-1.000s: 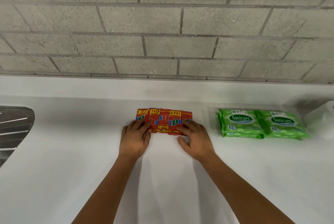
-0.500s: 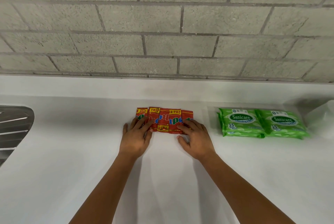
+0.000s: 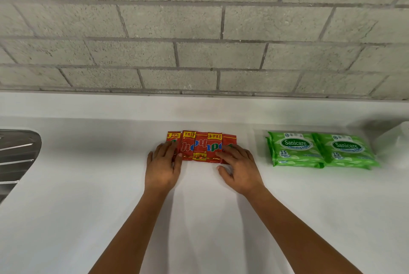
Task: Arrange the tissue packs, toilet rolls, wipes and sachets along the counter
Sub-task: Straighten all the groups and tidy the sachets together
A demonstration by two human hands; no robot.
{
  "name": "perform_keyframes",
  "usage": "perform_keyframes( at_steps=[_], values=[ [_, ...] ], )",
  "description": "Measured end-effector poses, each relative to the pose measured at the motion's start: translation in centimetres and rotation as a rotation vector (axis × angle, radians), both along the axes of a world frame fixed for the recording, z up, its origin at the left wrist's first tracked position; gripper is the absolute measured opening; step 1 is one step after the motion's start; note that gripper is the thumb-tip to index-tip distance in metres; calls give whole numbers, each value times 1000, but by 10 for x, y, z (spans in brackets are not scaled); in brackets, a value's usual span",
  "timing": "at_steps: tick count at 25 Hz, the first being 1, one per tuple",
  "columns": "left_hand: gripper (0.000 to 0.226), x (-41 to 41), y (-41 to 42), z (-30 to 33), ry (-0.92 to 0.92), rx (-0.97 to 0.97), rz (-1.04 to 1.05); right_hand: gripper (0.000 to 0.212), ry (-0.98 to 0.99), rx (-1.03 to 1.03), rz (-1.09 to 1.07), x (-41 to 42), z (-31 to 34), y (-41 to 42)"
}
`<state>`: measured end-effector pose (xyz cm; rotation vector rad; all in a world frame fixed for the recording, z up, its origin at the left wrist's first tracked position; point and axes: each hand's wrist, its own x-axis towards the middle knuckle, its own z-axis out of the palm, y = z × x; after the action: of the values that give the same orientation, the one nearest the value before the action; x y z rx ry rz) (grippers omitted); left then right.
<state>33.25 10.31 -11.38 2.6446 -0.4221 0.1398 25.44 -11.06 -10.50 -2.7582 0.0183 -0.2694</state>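
A row of several overlapping red sachets (image 3: 201,146) lies flat on the white counter (image 3: 199,218) near the back wall. My left hand (image 3: 163,166) rests palm down with its fingertips on the leftmost sachet. My right hand (image 3: 239,168) lies flat with its fingers spread over the rightmost sachet. Neither hand grips anything. To the right, green Sanicare wipes packs (image 3: 321,149) sit in two side-by-side stacks.
A white tissue pack (image 3: 396,143) shows at the right edge, partly cut off. A steel sink drainboard (image 3: 15,158) sits at the left edge. A grey block wall (image 3: 199,30) rises behind the counter's raised back ledge.
Both hands stay on the ends of the sachet row; the fingers have shifted slightly and the sachets sit a little more evenly.
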Motion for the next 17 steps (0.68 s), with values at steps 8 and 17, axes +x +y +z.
perform_keyframes(
  at_steps=[8, 17],
  values=[
    [65, -1, 1, 3, 14, -57, 55, 52, -17, 64, -67, 2, 2, 3],
    [47, 1, -3, 4, 1, -44, 85, 37, -35, 148, -125, 1, 0, -3]
  ],
)
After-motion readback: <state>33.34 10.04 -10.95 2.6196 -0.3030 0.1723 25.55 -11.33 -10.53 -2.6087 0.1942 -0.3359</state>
